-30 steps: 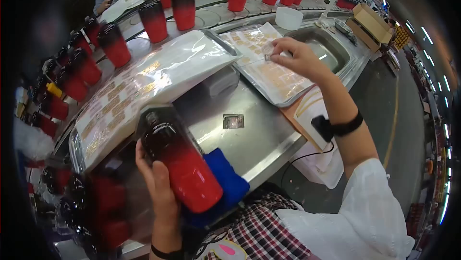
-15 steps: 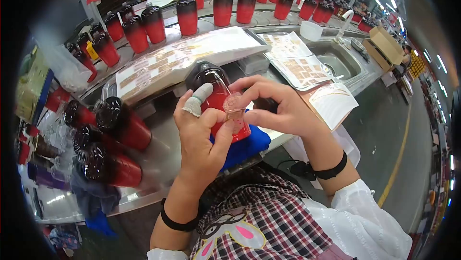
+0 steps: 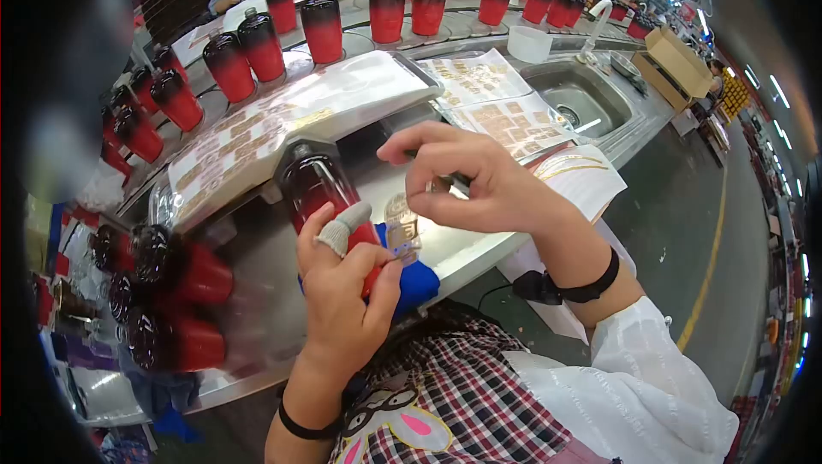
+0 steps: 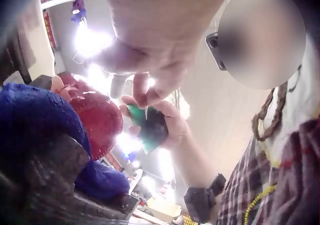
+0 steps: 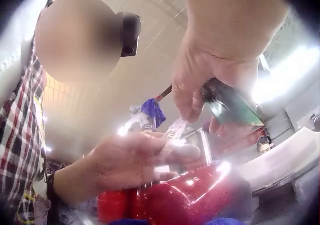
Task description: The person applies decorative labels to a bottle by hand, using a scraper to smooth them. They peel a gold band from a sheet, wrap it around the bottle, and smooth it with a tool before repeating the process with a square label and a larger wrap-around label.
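With left hand (image 3: 342, 297), near the red-black bottle (image 3: 318, 181), pinching a clear printed decal (image 3: 400, 221); likely light, floppy and easily creased, so best held by opposite edges. With right hand (image 3: 492, 186), gripping a green-and-black scraper (image 5: 234, 108); whether pinching the decal too, hard to tell.
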The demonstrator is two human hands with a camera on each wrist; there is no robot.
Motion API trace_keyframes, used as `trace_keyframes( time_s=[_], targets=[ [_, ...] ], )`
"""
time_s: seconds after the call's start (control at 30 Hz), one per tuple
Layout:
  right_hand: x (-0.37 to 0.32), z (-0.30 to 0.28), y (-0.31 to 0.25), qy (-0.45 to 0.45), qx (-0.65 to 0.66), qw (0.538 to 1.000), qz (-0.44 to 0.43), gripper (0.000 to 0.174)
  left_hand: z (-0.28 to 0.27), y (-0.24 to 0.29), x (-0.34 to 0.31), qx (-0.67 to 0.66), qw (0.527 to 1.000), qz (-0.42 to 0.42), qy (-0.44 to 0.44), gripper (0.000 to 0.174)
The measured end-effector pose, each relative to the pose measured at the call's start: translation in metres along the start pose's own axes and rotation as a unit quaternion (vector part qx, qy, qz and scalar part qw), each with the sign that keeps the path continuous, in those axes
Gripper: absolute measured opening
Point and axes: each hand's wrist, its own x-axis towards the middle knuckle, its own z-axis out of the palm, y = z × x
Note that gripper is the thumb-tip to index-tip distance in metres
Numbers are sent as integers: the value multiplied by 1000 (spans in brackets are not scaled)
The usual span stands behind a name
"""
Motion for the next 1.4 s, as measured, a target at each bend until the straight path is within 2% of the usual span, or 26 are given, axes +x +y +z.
trace_keyframes(
  time_s=[0.03,0.07,0.1,0.17,0.23,0.27,0.3,0.37,0.4,0.43,0.5,0.57,0.63,0.67,0.73,0.77,0.8,0.83,0.93,1.07,1.13,1.17,1.23,1.27,1.4],
  targets=[
    [2,-9,5,4,7,1000,11,4,-1,2,2,8,1000,-5,-4,12],
    [5,-21,28,34,-30,997,-66,8,-4,5,5,16,1000,-12,-7,13],
    [8,-41,27,26,-25,999,4,3,-6,6,6,26,999,-17,-9,14],
    [18,-83,71,55,-69,996,-1,8,-11,-9,3,43,998,-37,39,24],
    [35,-122,98,63,-112,974,186,13,-7,-26,-2,-27,986,-110,123,33],
    [45,-139,124,53,-137,959,242,16,-4,-44,-8,-39,984,-117,128,49],
    [54,-152,159,42,-161,941,296,18,4,-54,-12,-91,975,-140,145,53],
    [65,-169,237,26,-291,921,259,20,15,-68,-16,-191,947,-185,179,62],
    [69,-173,271,4,-347,903,253,21,12,-65,-13,-210,942,-221,138,74],
    [71,-172,299,-18,-403,882,245,22,13,-66,-12,-241,935,-226,126,76],
    [71,-162,340,-44,-440,848,292,20,14,-69,-13,-302,917,-238,102,79],
    [73,-152,363,27,-516,814,266,17,19,-79,-19,-338,906,-242,88,87],
    [80,-151,353,-15,-537,802,263,16,21,-76,-18,-346,904,-238,85,87],
    [82,-153,343,-36,-547,795,260,16,22,-74,-17,-375,888,-253,88,93],
    [86,-153,321,-12,-513,835,201,15,23,-75,-18,-348,900,-246,85,90],
    [84,-152,296,2,-470,869,152,13,23,-75,-18,-332,907,-245,85,88],
    [84,-148,272,8,-468,879,91,11,22,-73,-17,-340,904,-247,81,88],
    [81,-143,258,39,-417,905,77,11,22,-73,-15,-352,900,-246,78,88],
    [76,-107,156,80,-312,943,78,11,19,-80,-13,-383,896,-216,66,86],
    [66,-70,66,34,-234,971,-38,9,18,-82,-13,-437,874,-204,61,79],
    [63,-52,28,-14,-142,989,-24,7,10,-74,-10,-454,864,-210,60,76],
    [62,-41,16,-39,-95,995,-18,7,7,-70,-9,-462,859,-213,60,74],
    [64,-19,5,-58,-28,998,10,6,6,-72,-12,-410,880,-229,63,73],
    [66,-4,22,-45,-38,995,-86,7,7,-73,-13,-385,890,-236,64,72],
    [70,39,48,-43,4,999,-28,7,9,-69,-8,-432,862,-243,110,75]
  ],
)
